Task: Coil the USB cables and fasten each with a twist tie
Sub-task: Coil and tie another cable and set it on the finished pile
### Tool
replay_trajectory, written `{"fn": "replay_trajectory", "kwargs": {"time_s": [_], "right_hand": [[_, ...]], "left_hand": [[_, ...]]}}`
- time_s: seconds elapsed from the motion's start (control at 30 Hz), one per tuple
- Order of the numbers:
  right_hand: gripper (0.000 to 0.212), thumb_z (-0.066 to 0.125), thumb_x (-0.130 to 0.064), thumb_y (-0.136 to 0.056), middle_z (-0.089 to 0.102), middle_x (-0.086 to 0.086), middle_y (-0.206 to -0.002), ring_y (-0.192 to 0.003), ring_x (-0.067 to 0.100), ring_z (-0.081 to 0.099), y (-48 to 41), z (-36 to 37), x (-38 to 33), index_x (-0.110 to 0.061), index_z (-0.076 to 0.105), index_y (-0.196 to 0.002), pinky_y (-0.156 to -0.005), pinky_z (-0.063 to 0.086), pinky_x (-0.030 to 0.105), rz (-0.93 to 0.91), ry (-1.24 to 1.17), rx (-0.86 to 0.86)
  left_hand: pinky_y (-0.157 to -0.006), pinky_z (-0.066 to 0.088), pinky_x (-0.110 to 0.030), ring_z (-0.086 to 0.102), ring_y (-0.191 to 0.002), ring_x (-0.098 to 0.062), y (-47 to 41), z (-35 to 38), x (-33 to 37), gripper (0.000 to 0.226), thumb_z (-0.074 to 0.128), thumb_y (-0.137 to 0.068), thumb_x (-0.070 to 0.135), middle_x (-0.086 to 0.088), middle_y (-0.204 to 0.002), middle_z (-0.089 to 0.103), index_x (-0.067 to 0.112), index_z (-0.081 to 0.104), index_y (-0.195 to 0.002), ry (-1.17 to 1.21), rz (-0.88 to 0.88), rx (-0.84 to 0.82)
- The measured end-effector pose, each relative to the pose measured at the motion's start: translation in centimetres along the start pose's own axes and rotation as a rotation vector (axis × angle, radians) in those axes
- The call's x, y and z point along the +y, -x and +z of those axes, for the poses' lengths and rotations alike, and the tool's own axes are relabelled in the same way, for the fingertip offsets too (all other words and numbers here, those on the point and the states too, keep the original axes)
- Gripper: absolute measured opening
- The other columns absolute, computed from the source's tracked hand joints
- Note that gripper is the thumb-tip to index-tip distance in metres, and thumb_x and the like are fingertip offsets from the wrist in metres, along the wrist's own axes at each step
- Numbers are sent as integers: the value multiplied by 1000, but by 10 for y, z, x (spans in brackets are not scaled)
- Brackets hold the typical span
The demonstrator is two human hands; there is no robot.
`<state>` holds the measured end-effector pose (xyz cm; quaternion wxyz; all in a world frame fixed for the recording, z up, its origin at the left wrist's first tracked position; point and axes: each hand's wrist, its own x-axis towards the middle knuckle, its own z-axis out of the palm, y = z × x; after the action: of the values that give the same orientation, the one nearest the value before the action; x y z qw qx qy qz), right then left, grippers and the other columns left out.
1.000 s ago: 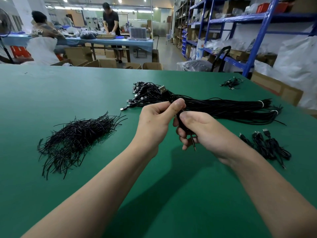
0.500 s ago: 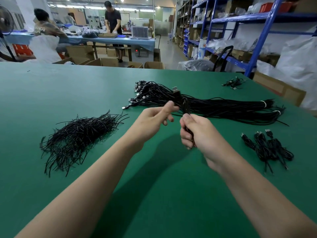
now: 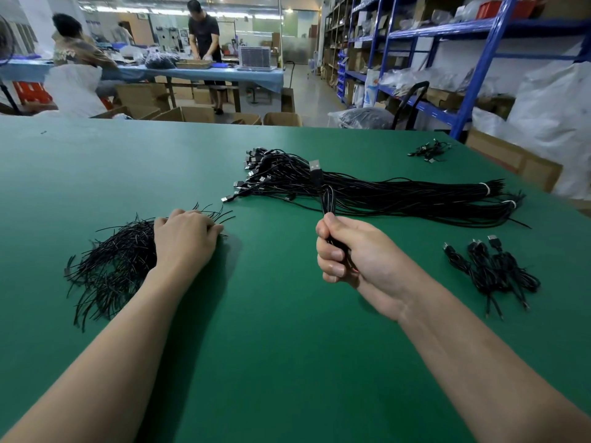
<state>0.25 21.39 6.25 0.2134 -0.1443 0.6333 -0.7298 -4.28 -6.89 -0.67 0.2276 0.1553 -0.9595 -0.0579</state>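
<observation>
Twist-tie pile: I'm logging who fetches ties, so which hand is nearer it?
Left. The left hand rests on the right edge of the twist-tie pile; the right hand is apart, off to its right, gripping a folded cable.

No text, brand or number can be read. The blue print on the white bag (image 3: 371, 87) by the far right shelving (image 3: 478, 68) is too blurred.

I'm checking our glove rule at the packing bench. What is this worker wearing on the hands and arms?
Nothing that shows. The left hand and right hand are bare, with no gloves, rings or tape on the fingers. Both forearms are bare up to the picture's edge: no sleeves, watch, wristband or strap in view.
</observation>
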Motion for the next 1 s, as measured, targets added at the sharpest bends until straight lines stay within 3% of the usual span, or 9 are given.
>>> {"fn": "replay_trajectory", "kwargs": {"time_s": [0.07, 0.2, 0.43, 0.67, 1.0], "right_hand": [[31, 37, -30, -110, 35, -5, -57, -46, 11, 34, 1, 1, -1, -18, 46, -83, -48, 37, 21, -6, 24, -14], [32, 36, -30, -110, 36, -5, -57, -46, 11, 35, 2, 3, 0, -17, 45, -83, -51, 36, 23, -11, 55, -39], [32, 35, -31, -110, 36, -4, -58, -47, 12, 35, 2, 2, 0, -17, 45, -83, -52, 36, 23, -21, 88, -65], [32, 35, -31, -110, 35, -4, -60, -48, 12, 36, 4, 4, 1, -17, 45, -83, -52, 38, 23, -7, 112, -101], [34, 35, -35, -110, 38, -5, -61, -48, 13, 43, 5, 6, 0, -17, 46, -83, -55, 45, 25, -7, 119, -145]], "left_hand": [[-89, 32, -42, 55, -108, -29, 1, 0, -1, 23, 63, -95, 41, -1, -104, 73, 23, 78, -95, -4, -18, 25], [-94, 33, -43, 53, -115, -31, 0, 1, 0, 25, 64, -94, 41, -3, -115, 70, 30, 74, -114, -28, -44, -13], [-91, 33, -42, 53, -109, -32, -2, 1, 4, 18, 61, -92, 29, -3, -105, 69, 29, 79, -95, -15, -109, -5], [-94, 34, -43, 51, -113, -32, -8, -6, 8, 12, 66, -92, 32, -5, -107, 66, 32, 78, -92, -53, -146, -90], [-98, 29, -47, 40, -120, -33, -6, 9, 11, 21, 62, -97, 27, -11, -125, 54, 13, 75, -106, -152, -34, -40]]}}
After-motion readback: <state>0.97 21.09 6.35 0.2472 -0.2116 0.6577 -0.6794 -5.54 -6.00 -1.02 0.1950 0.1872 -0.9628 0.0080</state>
